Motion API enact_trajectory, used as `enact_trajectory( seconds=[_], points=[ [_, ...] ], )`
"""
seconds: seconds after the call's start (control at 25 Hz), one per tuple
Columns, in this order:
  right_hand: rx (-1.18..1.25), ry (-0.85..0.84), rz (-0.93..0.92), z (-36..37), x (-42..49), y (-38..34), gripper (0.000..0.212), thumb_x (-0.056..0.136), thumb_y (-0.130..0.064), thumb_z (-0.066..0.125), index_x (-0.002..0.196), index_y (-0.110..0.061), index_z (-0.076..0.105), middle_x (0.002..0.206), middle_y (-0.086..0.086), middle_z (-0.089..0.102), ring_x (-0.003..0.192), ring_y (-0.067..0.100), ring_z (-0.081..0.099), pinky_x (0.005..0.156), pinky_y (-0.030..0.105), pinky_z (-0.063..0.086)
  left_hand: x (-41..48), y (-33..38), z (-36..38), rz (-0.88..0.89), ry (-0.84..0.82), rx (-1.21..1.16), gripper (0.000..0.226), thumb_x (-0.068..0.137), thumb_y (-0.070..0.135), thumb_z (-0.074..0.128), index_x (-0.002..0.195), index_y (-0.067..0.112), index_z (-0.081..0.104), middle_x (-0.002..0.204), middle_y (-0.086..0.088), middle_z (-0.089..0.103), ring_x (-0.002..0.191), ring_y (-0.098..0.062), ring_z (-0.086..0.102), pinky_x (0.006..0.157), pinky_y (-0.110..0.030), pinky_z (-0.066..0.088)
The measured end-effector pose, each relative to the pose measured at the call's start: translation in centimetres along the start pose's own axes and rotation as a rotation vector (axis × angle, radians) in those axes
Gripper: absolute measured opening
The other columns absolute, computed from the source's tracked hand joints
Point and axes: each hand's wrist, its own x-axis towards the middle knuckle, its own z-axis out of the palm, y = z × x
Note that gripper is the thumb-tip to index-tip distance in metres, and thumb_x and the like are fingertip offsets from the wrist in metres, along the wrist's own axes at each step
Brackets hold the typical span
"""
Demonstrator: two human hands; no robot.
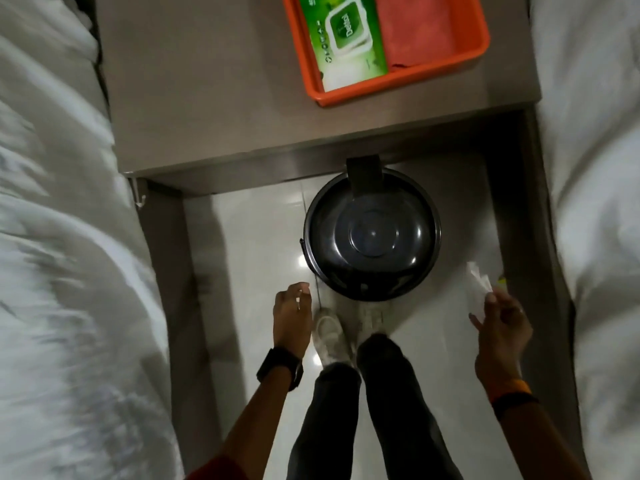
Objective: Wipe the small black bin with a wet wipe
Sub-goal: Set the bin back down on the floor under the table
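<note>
The small black bin [372, 237] stands on the pale tiled floor just in front of the bedside table, seen from above with its round lid closed. My right hand [502, 329] is to the bin's right and nearer to me, pinching a white wet wipe [479, 285] that sticks up from my fingers. My left hand [291, 315] hangs at the bin's lower left, a little apart from it, fingers loosely curled and holding nothing. Neither hand touches the bin.
A grey bedside table [207, 81] carries an orange tray [474, 46] with a green wet wipe pack [343, 36] and a red cloth [415, 26]. White bedding [52, 271] flanks the narrow floor strip on both sides. My shoes [332, 336] stand just before the bin.
</note>
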Motion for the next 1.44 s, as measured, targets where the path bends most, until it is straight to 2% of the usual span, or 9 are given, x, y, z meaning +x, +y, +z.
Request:
enact_trajectory(
  seconds=[0.16, 0.28, 0.36, 0.52, 0.64, 0.72, 0.84, 1.04, 1.44],
  points=[
    [0.011, 0.080, -0.087, 0.2, -1.5, -0.8, 0.023, 0.104, -0.013, 0.055, 0.125, -0.010, 0.063, 0.122, 0.006, 0.063, 0.113, 0.018, 0.063, 0.090, 0.032, 0.057, -0.5, -1.4, -1.7, -0.026, -0.009, 0.042, 0.033, 0.103, 0.032, 0.048, 0.133, 0.019, 0.056, 0.123, -0.003, 0.053, 0.127, -0.027, 0.051, 0.108, -0.040, 0.043],
    [-0.005, 0.044, -0.201, 0.6, -1.8, -2.2, 0.024, 0.103, -0.014, 0.058, 0.126, -0.010, 0.063, 0.122, 0.003, 0.064, 0.096, -0.008, 0.066, 0.073, 0.009, 0.057, -0.8, -2.2, -3.5, 0.238, 0.070, 0.389, 0.057, 0.099, 0.048, 0.047, 0.146, 0.018, 0.042, 0.145, -0.008, 0.046, 0.137, -0.025, 0.043, 0.114, -0.045, 0.040],
    [-0.027, 0.016, -0.266, 0.7, -1.9, -3.0, 0.025, 0.102, -0.016, 0.060, 0.127, -0.009, 0.062, 0.122, 0.001, 0.065, 0.095, -0.013, 0.067, 0.075, 0.004, 0.055, -1.1, -2.0, -4.6, 0.430, 0.115, 0.564, 0.070, 0.096, 0.058, 0.040, 0.150, 0.014, 0.036, 0.152, -0.012, 0.041, 0.145, -0.029, 0.035, 0.119, -0.049, 0.034],
    [0.002, 0.082, -0.245, 0.9, -2.5, -4.8, 0.032, 0.102, -0.016, 0.060, 0.132, -0.006, 0.059, 0.129, 0.009, 0.066, 0.113, 0.012, 0.065, 0.087, 0.029, 0.059, -1.6, -0.4, -5.4, 0.498, 0.095, 0.699, 0.084, 0.093, 0.068, 0.033, 0.154, 0.010, 0.027, 0.160, -0.015, 0.032, 0.154, -0.031, 0.020, 0.125, -0.052, 0.019],
    [0.037, 0.184, -0.159, 0.6, -2.7, -5.8, 0.030, 0.103, -0.019, 0.059, 0.131, -0.008, 0.061, 0.130, 0.012, 0.067, 0.114, 0.022, 0.067, 0.083, 0.028, 0.062, -2.0, 0.8, -5.5, 0.499, 0.075, 0.712, 0.086, 0.092, 0.066, 0.039, 0.155, 0.009, 0.026, 0.162, -0.015, 0.030, 0.154, -0.031, 0.019, 0.126, -0.052, 0.017],
    [-0.034, 0.029, -0.099, 0.8, -2.9, -6.0, 0.024, 0.102, -0.018, 0.060, 0.126, -0.013, 0.063, 0.122, 0.011, 0.068, 0.104, 0.023, 0.070, 0.071, 0.022, 0.064, -2.0, 1.7, -5.4, 0.513, 0.060, 0.714, 0.086, 0.091, 0.064, 0.042, 0.155, 0.008, 0.027, 0.162, -0.015, 0.030, 0.154, -0.032, 0.020, 0.125, -0.053, 0.018],
    [-0.307, -0.284, -0.074, 3.7, -2.5, -5.5, 0.027, 0.101, -0.012, 0.062, 0.126, -0.003, 0.064, 0.119, 0.019, 0.071, 0.101, 0.031, 0.073, 0.080, 0.039, 0.064, -1.4, 3.1, -4.7, 0.550, 0.036, 0.702, 0.085, 0.091, 0.065, 0.042, 0.154, 0.009, 0.029, 0.160, -0.016, 0.033, 0.152, -0.034, 0.025, 0.124, -0.055, 0.021],
    [-0.692, -0.402, -0.267, 10.7, -0.5, -3.7, 0.019, 0.099, -0.007, 0.061, 0.115, -0.003, 0.073, 0.104, 0.021, 0.076, 0.090, 0.036, 0.075, 0.085, 0.051, 0.063, 0.7, 4.9, -3.3, 0.575, -0.017, 0.701, 0.085, 0.092, 0.064, 0.045, 0.156, 0.012, 0.025, 0.163, -0.014, 0.028, 0.154, -0.032, 0.021, 0.125, -0.054, 0.019],
    [-0.797, -0.261, -0.490, 10.8, 0.6, -4.3, 0.020, 0.102, -0.014, 0.053, 0.102, -0.006, 0.072, 0.095, 0.017, 0.076, 0.084, 0.033, 0.074, 0.066, 0.025, 0.048, 1.8, 5.5, -3.8, 0.608, -0.014, 0.697, 0.081, 0.093, 0.059, 0.051, 0.155, 0.012, 0.029, 0.160, -0.015, 0.034, 0.152, -0.032, 0.024, 0.125, -0.054, 0.021]
  ],
)
